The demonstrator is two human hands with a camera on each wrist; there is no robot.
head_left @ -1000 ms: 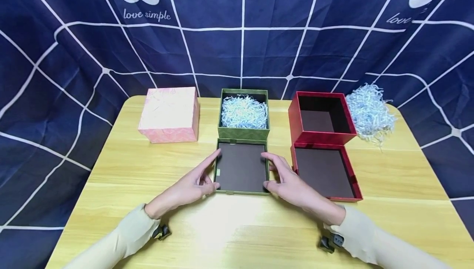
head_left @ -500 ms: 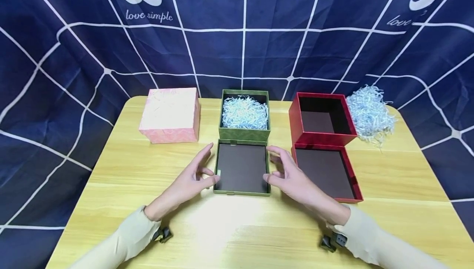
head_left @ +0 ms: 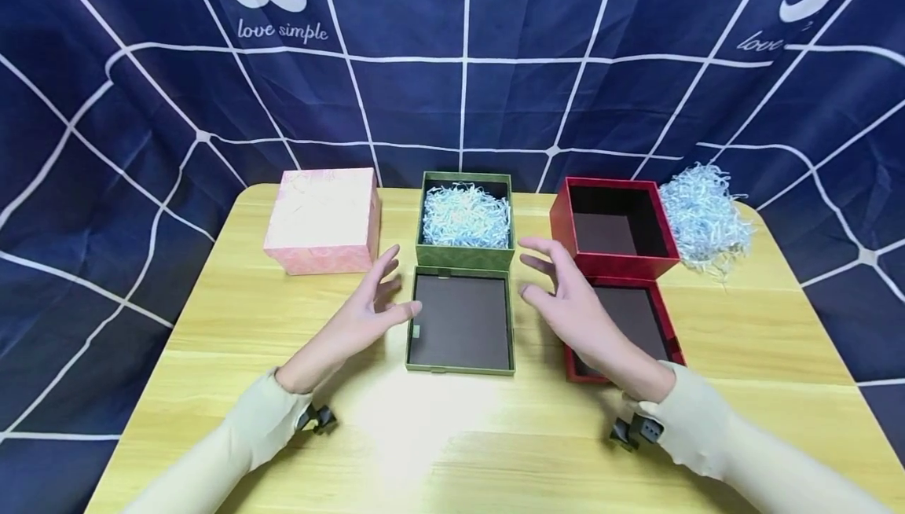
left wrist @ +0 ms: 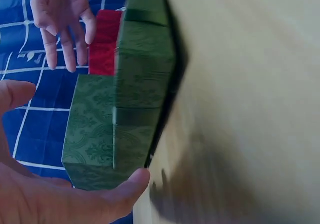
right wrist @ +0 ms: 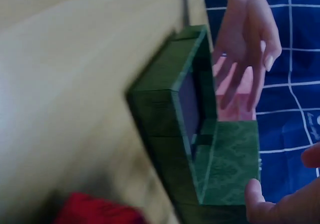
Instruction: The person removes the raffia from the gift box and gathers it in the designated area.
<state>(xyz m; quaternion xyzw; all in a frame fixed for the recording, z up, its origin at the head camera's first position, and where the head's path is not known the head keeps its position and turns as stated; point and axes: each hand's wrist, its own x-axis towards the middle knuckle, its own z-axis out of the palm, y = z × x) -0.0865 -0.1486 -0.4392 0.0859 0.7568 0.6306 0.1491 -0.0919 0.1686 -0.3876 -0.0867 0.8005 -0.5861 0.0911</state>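
Note:
A green box (head_left: 463, 256) full of pale blue shredded paper (head_left: 467, 217) stands at the back middle of the table. In front of it lies its green lid (head_left: 461, 321), inside up, with a dark lining. My left hand (head_left: 360, 321) hovers at the lid's left side, fingers spread and holding nothing. To the right my right hand (head_left: 569, 302) hangs with loosely bent fingers, overlapping the red lid (head_left: 632, 313) in the head view. The left wrist view shows the patterned side of the green box (left wrist: 90, 124) beyond my thumb; in the right wrist view, the green lid (right wrist: 160, 112) stands out.
A closed pink box (head_left: 321, 219) sits at the back left. At the back right stands an open red box (head_left: 615, 258), with a heap of blue shredded paper (head_left: 707, 219) beside it. A dark blue curtain (head_left: 403, 97) surrounds the wooden table (head_left: 452, 443).
Both hands have left the sides of the green lid and moved up and toward the green box, fingers spreading. The boxes and lids have stayed in place.

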